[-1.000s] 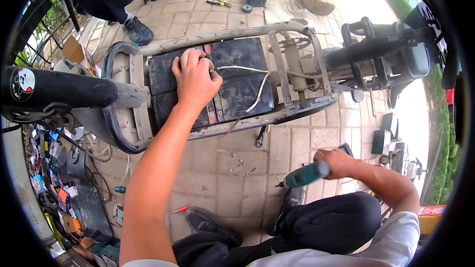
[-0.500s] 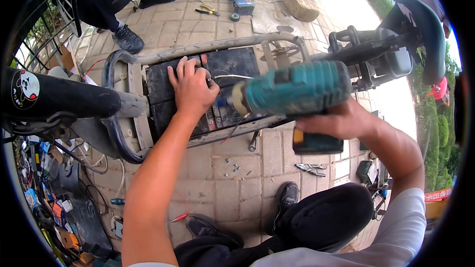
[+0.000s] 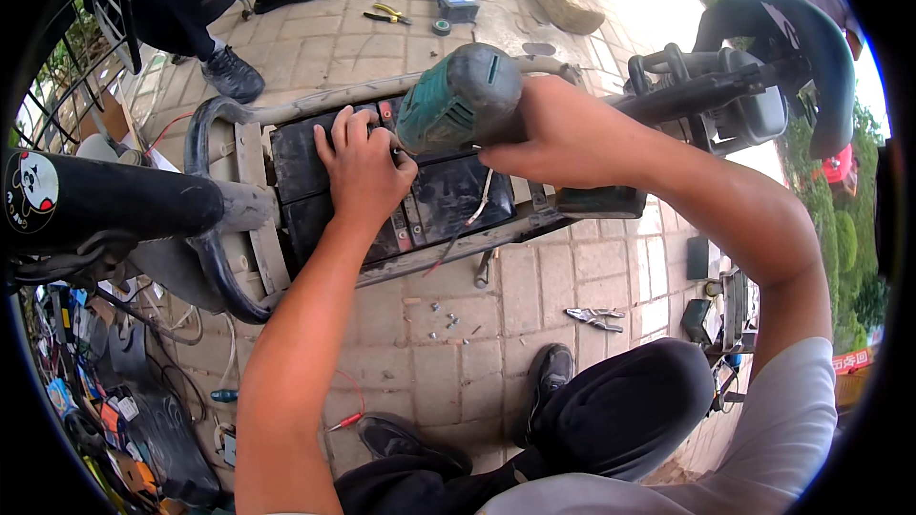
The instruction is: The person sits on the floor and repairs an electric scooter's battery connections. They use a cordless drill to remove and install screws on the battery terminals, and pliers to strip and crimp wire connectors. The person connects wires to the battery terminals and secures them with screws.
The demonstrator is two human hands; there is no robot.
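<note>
My right hand (image 3: 563, 138) grips a teal cordless drill (image 3: 444, 105), its body tipped over a row of black batteries (image 3: 468, 192). The drill's front end is hidden, close to the fingertips of my left hand (image 3: 363, 171). That hand rests on the batteries with some fingers spread, while thumb and forefinger close together near the red terminals (image 3: 386, 112). What they pinch I cannot make out. The batteries sit in the metal frame (image 3: 286, 109) of an electric bike. A pale wire (image 3: 483, 195) with a bared end lies over the right batteries.
Pliers (image 3: 593, 318) and several small screws (image 3: 451, 320) lie on the paving nearer me. Beyond the frame are a blue cordless tool (image 3: 448, 0), yellow-handled pliers (image 3: 388, 15) and a stone block (image 3: 569, 2). Another person's shoe (image 3: 232, 74) stands far left. Mixed parts (image 3: 105, 400) crowd the lower left.
My right hand has moved the drill left and away from me, swinging it from lying sideways to pointing down by my left fingers. My left hand stays in place on the batteries.
</note>
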